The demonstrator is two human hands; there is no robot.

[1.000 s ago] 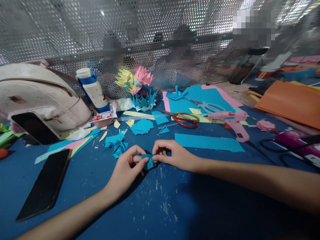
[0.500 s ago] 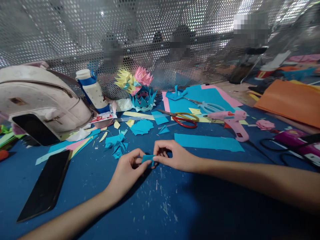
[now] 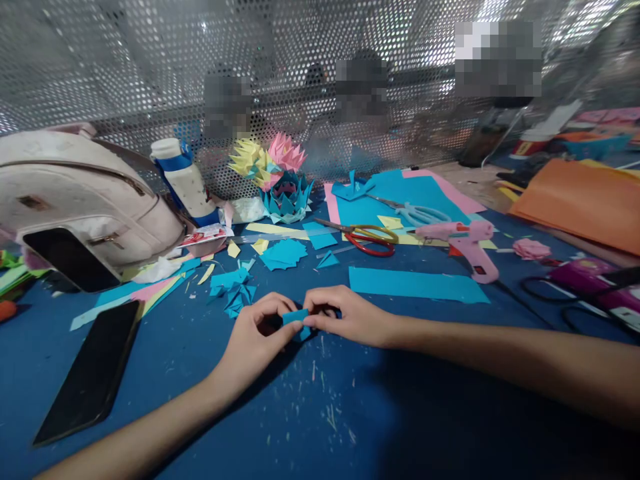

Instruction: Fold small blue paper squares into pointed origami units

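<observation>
Between my two hands is a small folded piece of blue paper [image 3: 300,317], just above the blue table. My left hand [image 3: 260,331] pinches it from the left, thumb in front and fingers behind. From the other side my right hand [image 3: 341,315] grips its right edge between thumb and forefinger; the remaining fingers curl inward, partly hidden. Beyond the left hand lie several folded blue paper pieces [image 3: 235,290]. A single blue paper triangle [image 3: 329,259] sits behind the hands, and a long blue paper strip [image 3: 417,285] lies past the right hand.
Red-and-yellow-handled scissors [image 3: 370,240], a pink glue gun [image 3: 473,243] with its cord, and blue-handled scissors [image 3: 423,213] lie behind the hands. Paper flowers [image 3: 287,197] stand by the perforated metal panel [image 3: 300,40]. Left are a phone [image 3: 93,373], bottle [image 3: 185,180] and backpack [image 3: 75,193].
The blue paper has tilted, and more of its lower part shows below the fingertips. My right hand has shifted slightly left and down; both hands still grip the paper.
</observation>
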